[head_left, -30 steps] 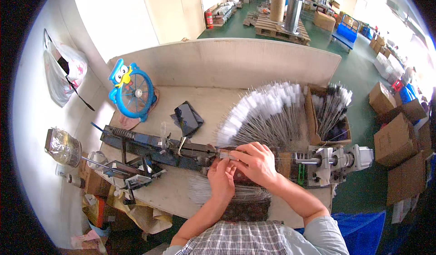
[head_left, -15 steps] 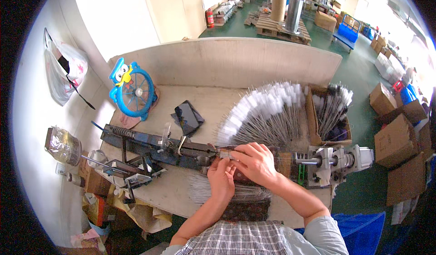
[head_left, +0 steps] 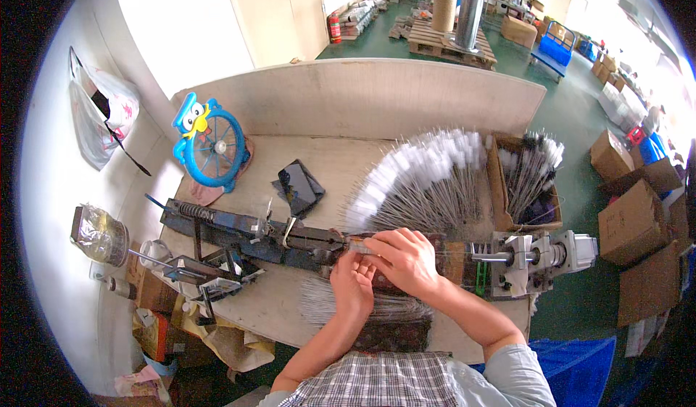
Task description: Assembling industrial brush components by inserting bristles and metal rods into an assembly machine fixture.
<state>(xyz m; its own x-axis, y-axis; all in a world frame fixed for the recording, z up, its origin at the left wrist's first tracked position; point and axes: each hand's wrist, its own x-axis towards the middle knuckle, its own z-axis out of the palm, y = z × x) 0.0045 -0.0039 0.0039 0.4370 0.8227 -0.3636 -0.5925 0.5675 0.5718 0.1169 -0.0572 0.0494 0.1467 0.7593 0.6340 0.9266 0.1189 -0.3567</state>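
My left hand [head_left: 351, 287] and my right hand [head_left: 407, 260] meet at the middle of a long dark metal bench fixture [head_left: 304, 239]. Fingers of both are pinched together around a small pale piece [head_left: 357, 244], partly covered by the fingertips and too small to name. Just below my left hand lies a bundle of thin wire stems [head_left: 319, 304] on the bench. Beyond my hands, many wire brushes with white bristle heads [head_left: 428, 164] are fanned out. To the right sits a motor-driven spindle [head_left: 496, 257], in line with the fixture.
A cardboard box [head_left: 500, 189] of dark and white brushes stands right of the fan. Farther left are a blue duck-shaped fan [head_left: 217, 149] and a dark phone-like slab [head_left: 299, 188]. A low board [head_left: 362, 99] edges the bench's back. A blue bin [head_left: 573, 371] is at lower right.
My fingers have shifted slightly over the small pale piece, which shows less. A small clear part on the fixture has tilted. Both arms stay almost in place.
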